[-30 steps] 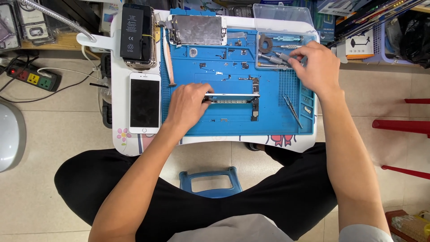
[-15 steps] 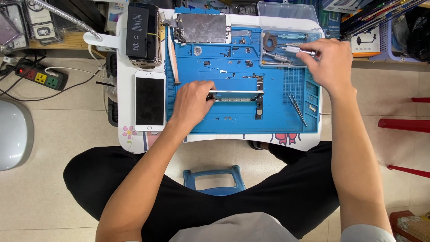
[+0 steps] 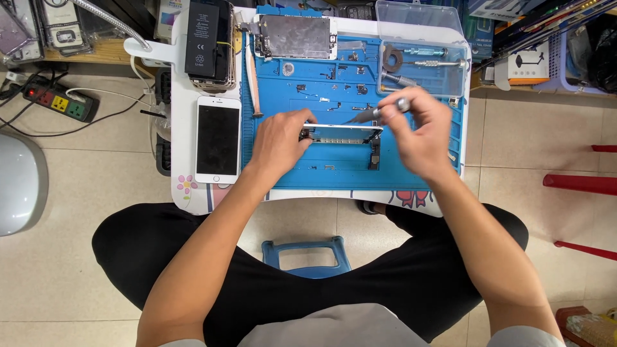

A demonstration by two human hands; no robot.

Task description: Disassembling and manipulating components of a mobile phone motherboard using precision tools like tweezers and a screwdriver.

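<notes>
A narrow silver phone part [image 3: 344, 133] lies on the blue work mat [image 3: 289, 168] of a small white table. My left hand [image 3: 279, 140] grips the part's left end and holds it down. My right hand [image 3: 418, 132] holds a slim metal screwdriver [image 3: 379, 113], its tip pointing left and down at the part's right end. Small screws and tiny parts lie scattered over the mat above the part.
A white phone [image 3: 218, 139] lies face up left of the mat. A black battery [image 3: 202, 38] and a metal-backed screen panel [image 3: 297, 35] sit at the back. A clear tool tray [image 3: 424, 61] stands back right. A power strip [image 3: 56, 103] lies on the floor, left.
My right hand left the tool tray at the back right with a screwdriver and came down to the part's right end. The left hand stayed on the part.
</notes>
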